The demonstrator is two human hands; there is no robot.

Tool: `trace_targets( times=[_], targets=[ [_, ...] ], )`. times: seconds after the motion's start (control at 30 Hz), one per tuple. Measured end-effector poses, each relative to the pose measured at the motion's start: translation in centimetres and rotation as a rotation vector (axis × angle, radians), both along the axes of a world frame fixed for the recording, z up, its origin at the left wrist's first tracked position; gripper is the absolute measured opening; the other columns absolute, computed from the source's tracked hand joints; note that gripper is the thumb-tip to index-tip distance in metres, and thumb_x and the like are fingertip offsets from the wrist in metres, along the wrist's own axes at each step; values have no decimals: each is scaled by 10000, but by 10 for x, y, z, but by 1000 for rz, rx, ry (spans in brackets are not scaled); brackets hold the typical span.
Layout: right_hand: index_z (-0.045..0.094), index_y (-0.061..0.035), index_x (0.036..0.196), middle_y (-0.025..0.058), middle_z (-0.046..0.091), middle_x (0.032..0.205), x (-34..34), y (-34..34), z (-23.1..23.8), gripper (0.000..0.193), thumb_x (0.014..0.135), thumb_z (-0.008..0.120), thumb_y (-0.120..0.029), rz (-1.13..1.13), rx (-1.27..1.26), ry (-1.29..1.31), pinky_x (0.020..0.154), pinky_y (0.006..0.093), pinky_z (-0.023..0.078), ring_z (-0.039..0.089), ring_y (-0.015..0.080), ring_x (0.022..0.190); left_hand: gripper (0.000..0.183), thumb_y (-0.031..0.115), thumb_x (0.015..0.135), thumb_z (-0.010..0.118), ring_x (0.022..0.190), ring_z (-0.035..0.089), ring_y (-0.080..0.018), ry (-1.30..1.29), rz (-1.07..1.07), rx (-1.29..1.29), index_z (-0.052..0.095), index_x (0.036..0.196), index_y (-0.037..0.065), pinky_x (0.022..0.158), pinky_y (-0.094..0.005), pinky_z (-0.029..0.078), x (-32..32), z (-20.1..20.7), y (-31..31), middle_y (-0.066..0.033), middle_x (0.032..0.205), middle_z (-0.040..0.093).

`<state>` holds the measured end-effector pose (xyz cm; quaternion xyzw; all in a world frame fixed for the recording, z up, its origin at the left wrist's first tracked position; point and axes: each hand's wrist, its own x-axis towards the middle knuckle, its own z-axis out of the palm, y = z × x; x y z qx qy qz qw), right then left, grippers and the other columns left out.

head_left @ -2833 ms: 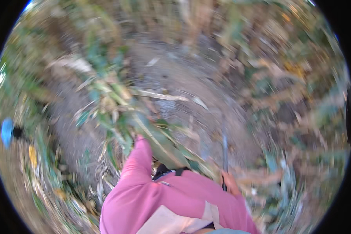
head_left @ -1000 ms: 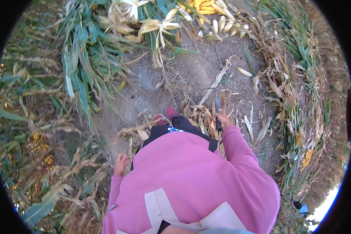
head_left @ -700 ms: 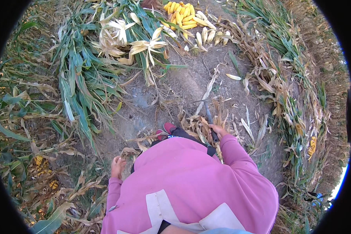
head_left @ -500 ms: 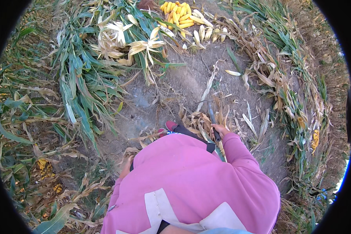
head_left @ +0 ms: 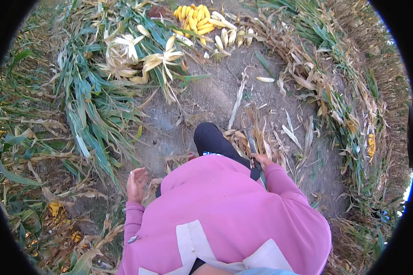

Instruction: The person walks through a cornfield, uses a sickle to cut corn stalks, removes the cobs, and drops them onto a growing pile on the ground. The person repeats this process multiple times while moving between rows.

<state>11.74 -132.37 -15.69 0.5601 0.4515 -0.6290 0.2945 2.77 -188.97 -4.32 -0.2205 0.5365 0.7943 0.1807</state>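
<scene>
My left hand (head_left: 136, 184) is held out beside my left hip. Its fingers are loosely stretched and nothing shows in them. It is nearest to dry leaves on the ground and the cut green corn stalks (head_left: 94, 114) on the left. At my right hip, my right hand (head_left: 263, 161) is wrapped round the dark handle of a sickle (head_left: 251, 141). The handle points away from me over dry corn husks (head_left: 237, 136). Its thin blade is hard to make out against the soil. My dark-trousered knee (head_left: 211, 137) is raised in front of me.
A heap of husked yellow corn cobs (head_left: 195, 18) lies ahead, with pale cobs (head_left: 234, 37) beside it. Peeled-back husks (head_left: 163, 59) rest on the left stalks. A long row of cut stalks (head_left: 326, 87) runs along the right. More yellow cobs (head_left: 56, 210) lie at lower left.
My left hand has come out from beside my body and opened to the left. My dark knee has risen into view. The sickle stays in my right hand, with its handle tilted slightly differently.
</scene>
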Motion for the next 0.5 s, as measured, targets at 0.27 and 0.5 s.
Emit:
trace_targets(
  times=[0.27, 0.5],
  targets=[
    [504, -74, 769, 44, 496, 562, -48, -3, 53, 234, 883, 522, -277, -202, 113, 166, 394, 312, 420, 479, 182, 421, 223, 236, 912, 507, 730, 605, -164, -310, -250, -561, 539, 1037, 54, 575, -302, 480, 28, -120, -109, -74, 891, 619],
    [513, -91, 775, 20, 487, 577, -119, 27, 41, 210, 837, 582, -280, -248, 252, 290, 419, 293, 411, 481, 151, 457, 247, 200, 901, 518, 677, 597, -159, -220, -395, -605, 511, 1044, -1, 514, -290, 456, 10, -134, -74, -96, 864, 613]
  ],
)
